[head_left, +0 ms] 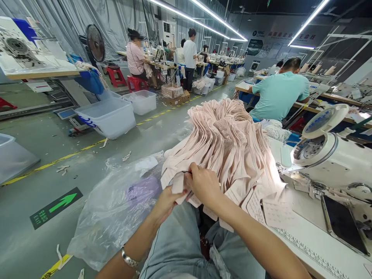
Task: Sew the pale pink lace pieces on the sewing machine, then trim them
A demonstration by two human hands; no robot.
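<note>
A large bundle of layered pale pink fabric pieces lies on the sewing table, its front ends hanging over the edge towards my lap. My left hand is closed on a small pale fabric end at the bundle's front left corner. Just beside it, my right hand is closed with its fingertips at the same corner. A thin dark strip shows at the right fingertips; what it is and what lies under those fingers I cannot make out.
A white sewing machine stands right of the bundle, with a dark phone before it. Clear plastic sheeting spreads at my left. Plastic bins stand across the aisle. A person in a turquoise shirt sits ahead.
</note>
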